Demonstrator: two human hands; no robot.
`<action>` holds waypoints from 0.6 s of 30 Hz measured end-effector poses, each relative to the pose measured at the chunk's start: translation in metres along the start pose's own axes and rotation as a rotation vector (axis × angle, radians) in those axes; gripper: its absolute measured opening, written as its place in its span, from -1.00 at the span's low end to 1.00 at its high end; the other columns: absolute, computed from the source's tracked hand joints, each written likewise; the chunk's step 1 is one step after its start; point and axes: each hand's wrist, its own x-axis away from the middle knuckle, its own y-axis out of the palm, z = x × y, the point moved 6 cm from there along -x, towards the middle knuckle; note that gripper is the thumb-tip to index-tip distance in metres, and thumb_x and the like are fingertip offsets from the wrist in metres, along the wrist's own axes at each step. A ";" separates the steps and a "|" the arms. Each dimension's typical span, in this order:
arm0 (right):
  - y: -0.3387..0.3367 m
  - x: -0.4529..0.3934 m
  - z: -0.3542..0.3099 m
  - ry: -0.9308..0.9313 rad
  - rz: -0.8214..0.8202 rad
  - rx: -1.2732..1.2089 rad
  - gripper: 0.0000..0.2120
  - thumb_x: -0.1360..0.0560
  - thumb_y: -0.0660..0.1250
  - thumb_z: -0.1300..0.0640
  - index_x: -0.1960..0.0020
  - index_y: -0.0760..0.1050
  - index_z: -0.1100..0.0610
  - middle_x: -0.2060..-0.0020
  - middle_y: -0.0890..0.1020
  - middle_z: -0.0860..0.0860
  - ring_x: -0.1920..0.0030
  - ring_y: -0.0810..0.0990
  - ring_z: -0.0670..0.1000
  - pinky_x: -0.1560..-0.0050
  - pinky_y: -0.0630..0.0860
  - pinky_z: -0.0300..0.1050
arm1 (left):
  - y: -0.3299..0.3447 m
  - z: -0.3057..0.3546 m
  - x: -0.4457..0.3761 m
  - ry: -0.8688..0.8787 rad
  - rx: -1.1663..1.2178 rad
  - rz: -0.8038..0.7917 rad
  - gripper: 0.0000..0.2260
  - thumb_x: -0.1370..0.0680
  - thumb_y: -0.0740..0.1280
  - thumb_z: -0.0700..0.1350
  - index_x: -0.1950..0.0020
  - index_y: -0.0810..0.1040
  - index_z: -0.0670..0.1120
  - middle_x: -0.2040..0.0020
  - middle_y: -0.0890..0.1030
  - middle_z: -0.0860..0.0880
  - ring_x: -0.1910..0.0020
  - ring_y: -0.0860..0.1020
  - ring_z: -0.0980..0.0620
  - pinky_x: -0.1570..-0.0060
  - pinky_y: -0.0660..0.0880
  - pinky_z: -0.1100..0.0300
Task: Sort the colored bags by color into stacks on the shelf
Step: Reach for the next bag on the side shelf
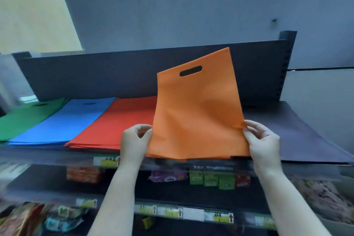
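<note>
Orange bag (pixel 197 111) upright, side edges between both hands

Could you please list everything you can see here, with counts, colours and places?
orange bag: one, held up over the top shelf, centre
red stack: one, left of it
blue stack: one, left of red
green stack: one, far left
dark bag: one, purplish, right
shelf: dark back panel
goods: several, blurred, lower shelves
left hand: pinches the bag's left edge
right hand: pinches the right edge
</note>
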 end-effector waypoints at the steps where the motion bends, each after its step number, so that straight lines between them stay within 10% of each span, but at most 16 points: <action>1: 0.006 -0.001 -0.001 -0.048 -0.023 0.136 -0.87 -0.54 0.32 0.28 0.00 0.60 0.12 0.17 0.66 -0.01 0.21 0.61 -0.07 0.17 0.55 -0.16 | -0.003 -0.004 -0.003 0.000 -0.064 0.008 -0.88 -0.51 0.37 -0.25 0.15 0.61 -0.05 0.22 0.62 0.08 0.22 0.55 0.23 0.24 0.39 0.44; 10: 0.044 -0.017 0.018 -0.140 -0.223 1.015 -0.68 -0.54 0.30 0.16 -0.28 0.46 0.17 -0.14 0.58 0.09 -0.17 0.50 0.13 -0.12 0.43 -0.04 | 0.009 -0.017 -0.021 0.089 -0.608 -0.093 -0.81 -0.58 0.26 -0.20 -0.14 0.59 -0.14 -0.07 0.63 -0.08 -0.05 0.56 -0.04 0.11 0.38 0.24; 18: 0.015 -0.026 -0.019 -0.323 -0.203 1.239 -0.61 -0.57 0.23 0.00 -0.36 0.39 0.09 -0.23 0.49 0.02 -0.22 0.41 0.09 -0.14 0.32 -0.04 | 0.068 0.055 -0.012 0.392 -0.708 -0.174 -0.73 -0.58 0.24 -0.03 -0.24 0.52 -0.07 -0.17 0.54 -0.02 -0.15 0.46 -0.05 -0.05 0.39 0.09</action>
